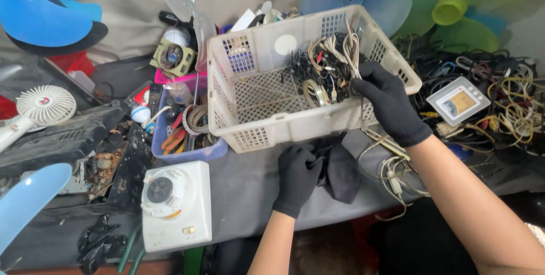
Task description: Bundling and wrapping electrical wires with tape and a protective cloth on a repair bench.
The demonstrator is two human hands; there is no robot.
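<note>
Your right hand (390, 107) pinches a pale cable bundle (347, 48) at the right wall of the white basket (258, 124): light, floppy, tangle-prone, so grip where strands gather. Your left hand (297, 177), just below the basket, fingers closed on black cloth (342, 174).

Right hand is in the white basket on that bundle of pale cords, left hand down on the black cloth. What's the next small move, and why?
Probably lift the right hand slightly, to see whether the pale cords come free. They lie tangled with black wires in the white basket, so a hard pull would likely drag the whole clump. The left hand is on the black cloth beside the basket and could steady its rim.
</note>
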